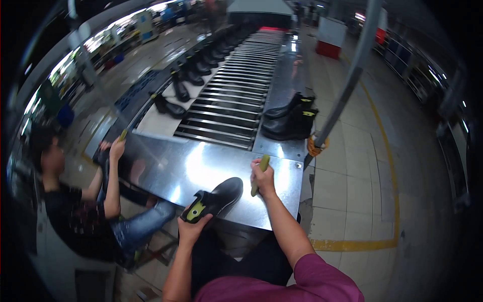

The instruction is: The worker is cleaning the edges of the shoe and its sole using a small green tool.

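My left hand (190, 230) is closed around the upper of a black boot (226, 194) with a yellow-green lining. The boot is tilted over the near edge of the metal table (161, 161), its toe pointing away to the right. To the right of it, over the tabletop, my right hand (263, 180) grips an olive-green stick-shaped tool (264, 161); its working end is too small to tell. The tool and the boot are apart. Beyond my right hand, a pair of black boots (288, 123) with yellow-green tabs stands on the metal side ledge.
A roller conveyor (226, 95) runs away from the table, with a row of black boots (193, 73) along its left side. At the left a co-worker (75, 206) sits, holding a similar tool (123, 135). A grey post (347, 85) slants up at the right.
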Tool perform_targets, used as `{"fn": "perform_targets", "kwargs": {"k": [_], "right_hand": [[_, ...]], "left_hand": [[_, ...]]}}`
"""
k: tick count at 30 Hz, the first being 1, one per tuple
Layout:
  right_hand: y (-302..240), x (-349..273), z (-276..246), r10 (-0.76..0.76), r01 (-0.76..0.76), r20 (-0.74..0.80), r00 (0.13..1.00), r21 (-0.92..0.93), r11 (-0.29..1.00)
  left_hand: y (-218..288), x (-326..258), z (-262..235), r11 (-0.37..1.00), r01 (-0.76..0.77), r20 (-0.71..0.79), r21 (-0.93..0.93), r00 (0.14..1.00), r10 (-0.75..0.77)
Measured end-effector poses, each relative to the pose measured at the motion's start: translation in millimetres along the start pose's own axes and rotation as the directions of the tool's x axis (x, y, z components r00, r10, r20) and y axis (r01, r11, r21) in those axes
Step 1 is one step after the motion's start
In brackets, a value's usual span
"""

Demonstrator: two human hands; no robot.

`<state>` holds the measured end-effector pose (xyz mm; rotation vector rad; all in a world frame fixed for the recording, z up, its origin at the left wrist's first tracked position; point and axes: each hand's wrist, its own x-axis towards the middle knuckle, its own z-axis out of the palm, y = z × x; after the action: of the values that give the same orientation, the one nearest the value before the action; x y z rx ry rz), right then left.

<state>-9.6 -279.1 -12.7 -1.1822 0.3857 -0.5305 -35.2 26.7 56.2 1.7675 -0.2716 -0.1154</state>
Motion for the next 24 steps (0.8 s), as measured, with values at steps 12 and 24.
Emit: {"fn": "perform_targets", "kwargs": {"k": [12, 24], "right_hand": [[5, 32, -36, -0.026, 0.027, -0.060, 0.998, 0.025, 0.999], [-7, 19, -26, -0.039, 0.033, -0.064, 0.997, -0.095, 0.995]], "left_hand": [[191, -233, -206, 0.853, 0.357, -0.778, 0.380, 0.623, 0.086], [227, -516, -380, 0.890, 0.392, -0.872, 0.233, -0.320, 0.370]]}}
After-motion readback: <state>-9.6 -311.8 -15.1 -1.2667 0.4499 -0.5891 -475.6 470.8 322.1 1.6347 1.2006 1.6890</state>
